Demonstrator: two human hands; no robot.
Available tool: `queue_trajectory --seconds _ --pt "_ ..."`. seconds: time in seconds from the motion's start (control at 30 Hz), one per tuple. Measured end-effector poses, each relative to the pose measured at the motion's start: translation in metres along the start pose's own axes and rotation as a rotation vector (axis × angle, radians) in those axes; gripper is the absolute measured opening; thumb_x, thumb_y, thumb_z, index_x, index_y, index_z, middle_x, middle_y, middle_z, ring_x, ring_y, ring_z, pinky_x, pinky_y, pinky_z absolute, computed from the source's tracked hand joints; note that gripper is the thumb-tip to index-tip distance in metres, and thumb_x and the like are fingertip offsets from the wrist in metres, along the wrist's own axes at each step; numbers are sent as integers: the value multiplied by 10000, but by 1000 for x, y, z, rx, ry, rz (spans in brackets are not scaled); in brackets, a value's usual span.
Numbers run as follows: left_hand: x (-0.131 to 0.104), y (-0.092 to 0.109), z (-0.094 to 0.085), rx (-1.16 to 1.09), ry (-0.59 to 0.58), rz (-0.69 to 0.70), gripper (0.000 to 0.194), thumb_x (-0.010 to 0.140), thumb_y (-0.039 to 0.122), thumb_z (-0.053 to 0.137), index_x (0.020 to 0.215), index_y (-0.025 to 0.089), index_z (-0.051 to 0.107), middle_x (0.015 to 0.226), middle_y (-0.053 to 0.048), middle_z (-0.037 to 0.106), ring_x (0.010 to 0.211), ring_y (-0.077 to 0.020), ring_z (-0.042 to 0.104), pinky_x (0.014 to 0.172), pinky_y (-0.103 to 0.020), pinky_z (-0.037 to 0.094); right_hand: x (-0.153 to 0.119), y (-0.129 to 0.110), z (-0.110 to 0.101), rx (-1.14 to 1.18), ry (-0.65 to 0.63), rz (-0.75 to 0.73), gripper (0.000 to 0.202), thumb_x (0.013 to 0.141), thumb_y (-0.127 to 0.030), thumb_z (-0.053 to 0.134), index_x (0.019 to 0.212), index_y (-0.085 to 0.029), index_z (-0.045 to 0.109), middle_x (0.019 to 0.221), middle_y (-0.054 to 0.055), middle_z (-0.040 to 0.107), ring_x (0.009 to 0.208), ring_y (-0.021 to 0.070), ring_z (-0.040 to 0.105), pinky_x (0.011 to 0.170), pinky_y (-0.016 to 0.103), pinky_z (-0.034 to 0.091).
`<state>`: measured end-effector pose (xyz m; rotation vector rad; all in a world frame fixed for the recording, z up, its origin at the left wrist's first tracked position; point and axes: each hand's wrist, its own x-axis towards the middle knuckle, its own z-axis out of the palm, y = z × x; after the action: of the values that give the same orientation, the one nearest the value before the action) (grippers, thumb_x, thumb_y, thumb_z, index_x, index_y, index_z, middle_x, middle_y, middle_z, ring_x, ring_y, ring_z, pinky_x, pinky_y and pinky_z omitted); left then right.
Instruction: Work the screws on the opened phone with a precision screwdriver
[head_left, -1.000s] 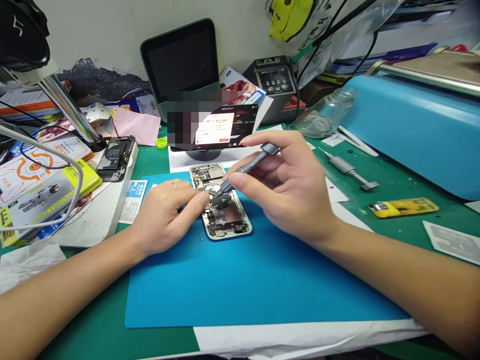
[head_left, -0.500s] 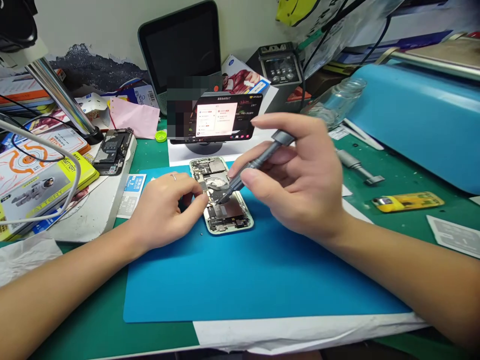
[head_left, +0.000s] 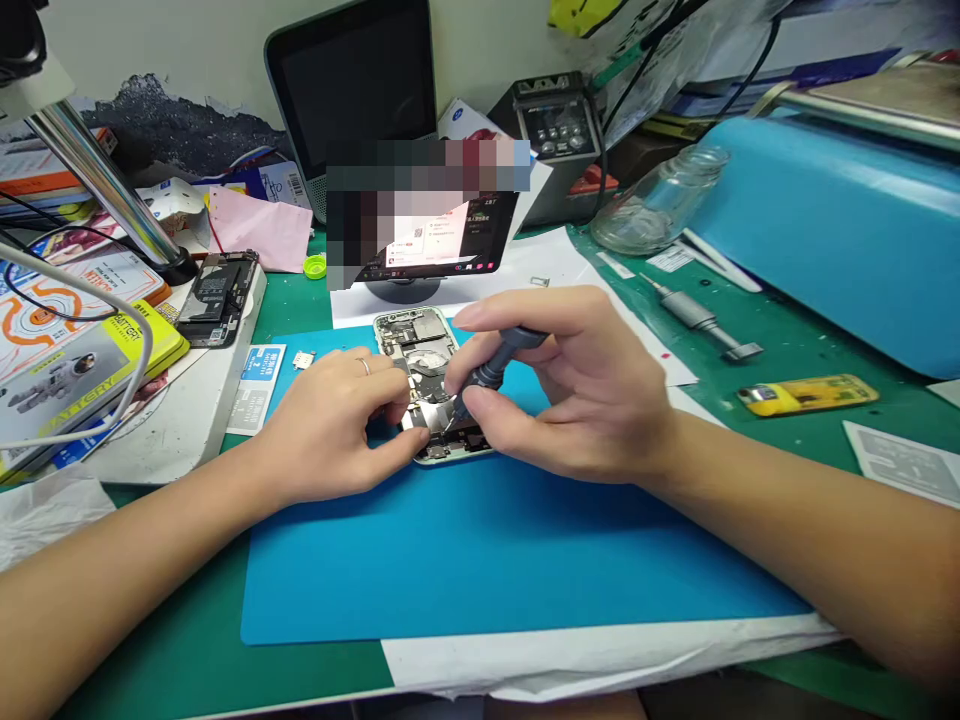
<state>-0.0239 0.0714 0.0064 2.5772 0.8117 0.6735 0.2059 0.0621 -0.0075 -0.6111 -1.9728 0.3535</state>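
Screwdriving is the step I judge in hand: my right hand (head_left: 570, 390) grips the slim grey metal screwdriver (head_left: 496, 362) tip-down in the opened silver phone chassis (head_left: 420, 345) at frame centre on the blue mat (head_left: 487, 550), my left hand (head_left: 337, 425) pinching its edge, so next comes a steady vertical turn.

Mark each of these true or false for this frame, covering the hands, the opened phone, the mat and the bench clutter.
1. The right hand holds a grey screwdriver. True.
2. The opened phone lies on a red mat. False: the mat is blue.
3. The left hand touches the phone. True.
4. The glass jar stands upright. False: it lies on its side.
5. A yellow part lies right of the hands. True.
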Motion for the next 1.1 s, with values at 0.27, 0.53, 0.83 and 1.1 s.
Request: queue_trajectory --seconds 0.27,0.53,0.83,1.1 --pt "1 0 0 -5 -23 -9 256 927 268 662 741 208 498 710 15 547 702 -176 486 678 -327 319 1 1 1 -17 -36 -13 512 878 -69 615 1330 -293 529 1023 52 738 826 216 758 649 368 658" --pt "0 -1 0 -6 -21 -1 253 926 265 658 734 208 504 709 13 549 705 -177 488 673 -324 324 2 1 -1 -37 -61 -26 505 879 -73 625 1329 -281 530 1097 72 751 762 192 731 621 345 640" --pt "1 0 0 -10 -5 27 270 922 247 666 714 207 499 692 18 548 697 -170 489 667 -318 329 9 -2 -7 -92 -98 -144 469 937 -199 696 1385 -258 568 1191 64 775 994 214 780 815 327 681" --pt "0 -1 1 -5 4 26 266 922 245 667 718 208 502 684 24 543 690 -167 487 657 -320 321 9 -1 -5 23 -76 -142 410 980 -187 664 1380 -243 594 1104 51 787 937 178 771 767 291 642"
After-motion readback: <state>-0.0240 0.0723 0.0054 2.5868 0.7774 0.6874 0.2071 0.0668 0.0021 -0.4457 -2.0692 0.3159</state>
